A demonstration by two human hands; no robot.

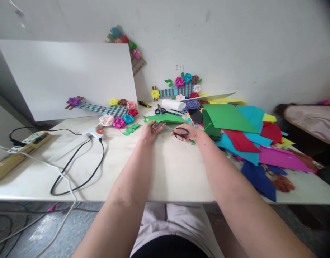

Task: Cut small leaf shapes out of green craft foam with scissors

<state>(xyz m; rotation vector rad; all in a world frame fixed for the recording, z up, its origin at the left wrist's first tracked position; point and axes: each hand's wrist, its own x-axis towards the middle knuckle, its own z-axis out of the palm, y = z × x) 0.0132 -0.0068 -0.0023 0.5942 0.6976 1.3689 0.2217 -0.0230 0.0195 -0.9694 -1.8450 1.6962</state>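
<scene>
My right hand (188, 133) is closed round the black handles of a pair of scissors (173, 129), whose blades point left toward a green paper sheet (165, 118). My left hand (150, 132) pinches the near edge of that green sheet, fingers curled on it. Both hands rest over the middle of the white table (167, 168). Small green paper leaves (130, 129) lie just left of my left hand.
A heap of coloured paper sheets (251, 139) covers the right side. A glue gun (91, 134) with black cable and a power strip (30, 141) sit left. Paper-flower crafts (119, 114) lean on a white board (70, 77). Blue scissors (160, 110), a white roll (173, 104).
</scene>
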